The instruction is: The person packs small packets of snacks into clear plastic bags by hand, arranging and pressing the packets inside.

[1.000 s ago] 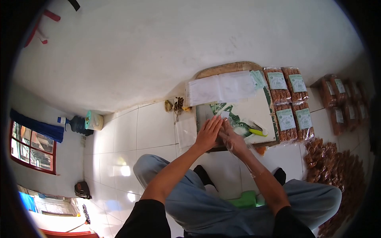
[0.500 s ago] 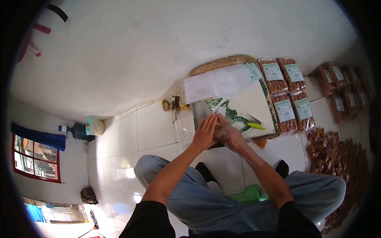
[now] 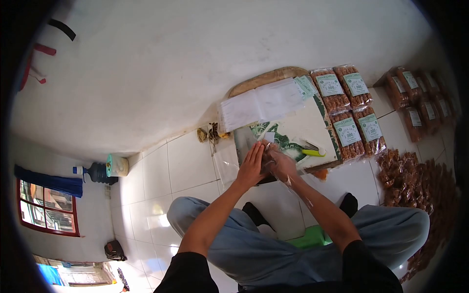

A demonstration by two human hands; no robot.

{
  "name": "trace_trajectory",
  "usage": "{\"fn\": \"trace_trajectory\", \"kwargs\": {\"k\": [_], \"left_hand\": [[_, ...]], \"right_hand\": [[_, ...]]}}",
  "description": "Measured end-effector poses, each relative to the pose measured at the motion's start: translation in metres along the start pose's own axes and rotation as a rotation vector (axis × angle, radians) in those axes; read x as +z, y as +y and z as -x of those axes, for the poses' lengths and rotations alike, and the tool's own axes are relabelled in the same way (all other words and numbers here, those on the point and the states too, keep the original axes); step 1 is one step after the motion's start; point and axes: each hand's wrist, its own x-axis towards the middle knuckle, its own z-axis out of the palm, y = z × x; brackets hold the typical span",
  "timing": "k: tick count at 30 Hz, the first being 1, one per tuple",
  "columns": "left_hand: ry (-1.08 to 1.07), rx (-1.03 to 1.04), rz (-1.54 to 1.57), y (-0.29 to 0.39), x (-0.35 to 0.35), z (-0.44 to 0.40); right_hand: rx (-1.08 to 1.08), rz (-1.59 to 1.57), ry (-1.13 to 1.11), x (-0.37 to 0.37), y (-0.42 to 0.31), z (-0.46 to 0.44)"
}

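Closely paired, left hand [image 3: 250,167] outstretched, right hand [image 3: 281,164] in clear plastic [image 3: 292,180], its grip unclear; board [image 3: 309,121] beneath

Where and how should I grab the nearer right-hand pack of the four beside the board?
Probably hold the pack by its right long edge, coming from the right: bare floor lies on that side, while another pack crowds the left.
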Motion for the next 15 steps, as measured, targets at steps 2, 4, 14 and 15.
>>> {"fn": "trace_trajectory", "kwargs": {"k": [2,4,14,15], "left_hand": [[-0.015,0.019,0.021,0.001,-0.004,-0.001],[-0.013,0.024,0.023,-0.001,-0.004,0.000],[-0.190,0.333,-0.141,-0.042,-0.051,-0.020],[-0.188,0.317,-0.146,-0.045,-0.053,-0.020]], "right_hand": [[0.070,0.023,-0.109,0.003,0.003,0.001],[0.064,0.038,-0.122,0.000,-0.001,0.004],[-0.205,-0.023,0.025,-0.008,0.000,-0.002],[-0.246,-0.013,0.002,-0.009,0.000,-0.004]]}}
